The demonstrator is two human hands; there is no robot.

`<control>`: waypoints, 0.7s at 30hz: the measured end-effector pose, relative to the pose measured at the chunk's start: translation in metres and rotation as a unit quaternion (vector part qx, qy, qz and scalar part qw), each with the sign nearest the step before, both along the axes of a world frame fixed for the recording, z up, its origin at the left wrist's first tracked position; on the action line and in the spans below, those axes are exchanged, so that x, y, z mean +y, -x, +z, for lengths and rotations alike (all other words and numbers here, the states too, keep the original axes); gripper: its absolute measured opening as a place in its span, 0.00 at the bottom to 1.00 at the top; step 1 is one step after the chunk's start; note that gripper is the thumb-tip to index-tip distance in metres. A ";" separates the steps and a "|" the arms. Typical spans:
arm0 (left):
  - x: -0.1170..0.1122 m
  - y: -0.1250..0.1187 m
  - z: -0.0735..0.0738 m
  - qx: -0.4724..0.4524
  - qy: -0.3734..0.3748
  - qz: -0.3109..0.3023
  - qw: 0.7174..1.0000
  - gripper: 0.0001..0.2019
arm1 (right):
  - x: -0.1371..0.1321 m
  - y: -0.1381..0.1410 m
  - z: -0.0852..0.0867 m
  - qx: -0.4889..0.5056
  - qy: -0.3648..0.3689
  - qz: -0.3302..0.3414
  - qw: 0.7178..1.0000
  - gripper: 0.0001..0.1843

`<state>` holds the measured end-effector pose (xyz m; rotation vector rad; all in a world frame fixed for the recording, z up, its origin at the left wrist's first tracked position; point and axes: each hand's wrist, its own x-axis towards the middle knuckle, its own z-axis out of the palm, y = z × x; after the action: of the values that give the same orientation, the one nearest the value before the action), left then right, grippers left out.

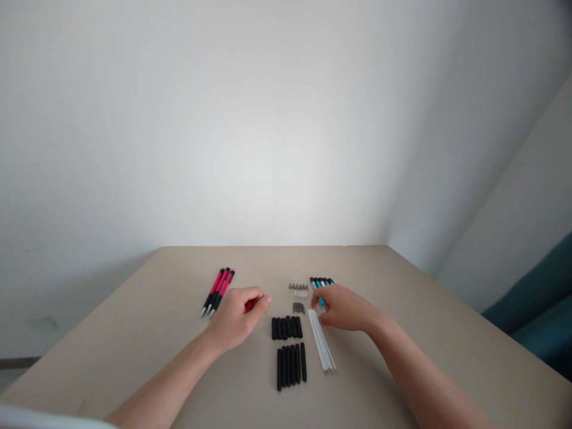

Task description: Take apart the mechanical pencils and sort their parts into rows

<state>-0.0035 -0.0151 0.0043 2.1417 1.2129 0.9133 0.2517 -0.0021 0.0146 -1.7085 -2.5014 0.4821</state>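
Several slim, straight white rods [320,341] lie near the right hand [346,307].

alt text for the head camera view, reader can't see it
A person's left hand holds a red piece over a beige table; the right hand is beside white rods and blue pieces. Two rows of black tubes lie in the middle, with three red-and-black pens to the left.

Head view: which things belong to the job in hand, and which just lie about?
Likely in use: red piece in the left hand; teal pieces by the right hand; white rods; black tubes; small metal pieces; small pale pieces; red pens.
Lying about: blue-green cloth.
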 end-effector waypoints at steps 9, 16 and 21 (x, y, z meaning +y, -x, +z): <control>-0.001 0.001 -0.001 -0.001 -0.003 0.000 1.000 0.20 | -0.002 0.002 0.002 0.035 0.003 0.027 0.999 0.21; 0.002 0.000 -0.001 -0.006 -0.002 -0.001 1.000 0.20 | -0.005 0.005 0.006 0.043 0.002 0.031 0.999 0.25; 0.001 0.000 0.000 -0.010 0.005 -0.005 1.000 0.20 | -0.006 0.007 0.007 0.042 0.003 0.033 0.999 0.25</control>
<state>-0.0039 -0.0141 0.0040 2.1234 1.1945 0.9199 0.2452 -0.0078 0.0212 -1.5765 -2.5075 0.5545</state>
